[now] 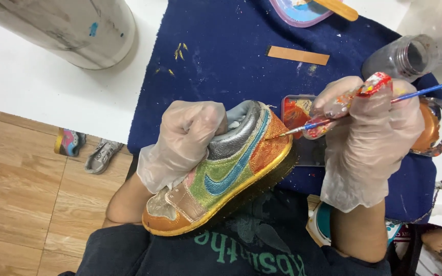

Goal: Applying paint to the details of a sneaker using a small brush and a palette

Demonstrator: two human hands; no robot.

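Glittery multicoloured low-top sneaker (226,168), with orange heel, green side panel, blue swoosh-shaped patch, silver collar and yellow sole edge, is held tilted above the person's lap, at the near edge of the dark blue cloth (221,56) that covers the desk (37,87). Its toe points down toward the person and its heel lies toward the cloth. The left hand (185,138), in a thin clear plastic glove, is thrust into the shoe's opening, its grip clenched inside the collar so that it carries the shoe. The right hand (369,133), also gloved, has its grip closed on a thin blue-handled paintbrush (364,107); the brush's fine tip touches the orange glitter at the heel, just beside the silver collar. That glove's fingers are smeared with red and white paint.

Behind the right hand, on the cloth, lies a small rectangular tray with red-orange paint (296,115), partly hidden. To the right stands a small clear cup of orange paint (433,128), and beyond it a clear plastic jar (402,59) lies tilted. A flat brown wooden strip (297,55) rests farther back on the cloth, and a large grey cylinder (72,28) lies on the white desk at the far left. Down on the wooden floor (16,194) sit two small shoes (85,148).
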